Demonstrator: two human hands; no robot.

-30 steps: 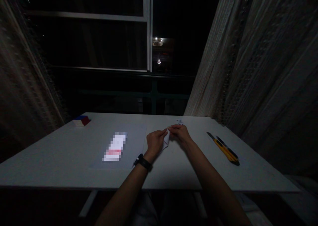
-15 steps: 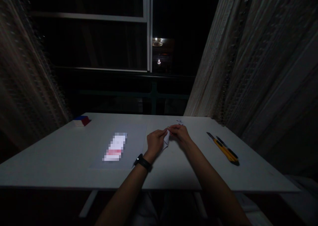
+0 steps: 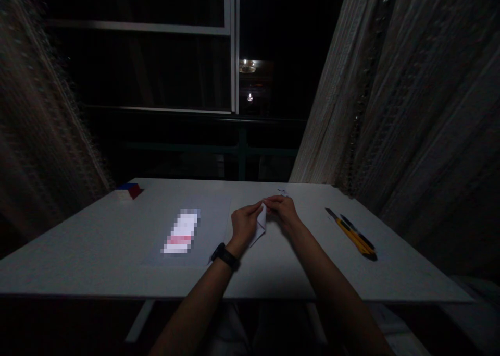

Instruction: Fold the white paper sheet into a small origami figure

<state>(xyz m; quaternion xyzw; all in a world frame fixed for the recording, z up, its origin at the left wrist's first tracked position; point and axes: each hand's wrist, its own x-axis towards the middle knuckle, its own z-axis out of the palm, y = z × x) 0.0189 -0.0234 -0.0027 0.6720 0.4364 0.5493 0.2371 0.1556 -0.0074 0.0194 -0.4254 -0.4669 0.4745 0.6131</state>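
A folded piece of white paper (image 3: 261, 224) is held up between my two hands above the table. My left hand (image 3: 244, 223) is closed on its left side, thumb and fingertips pinching near the top. At the paper's upper tip, the fingers of my right hand (image 3: 283, 208) are pinched together, almost touching the left fingertips. Part of the paper is hidden behind the left hand. A dark watch (image 3: 224, 254) is on my left wrist.
On the white table (image 3: 289, 278), a blurred-out bright phone screen (image 3: 182, 232) lies on a paper sheet (image 3: 214, 215). A yellow cutter (image 3: 353, 237) and a dark pen (image 3: 357, 231) lie right. A coloured cube (image 3: 128, 191) sits far left; small scraps (image 3: 282, 192) lie behind my right hand.
The hands stay in nearly the same place. The lower part of the folded paper shows slightly more below the left hand.
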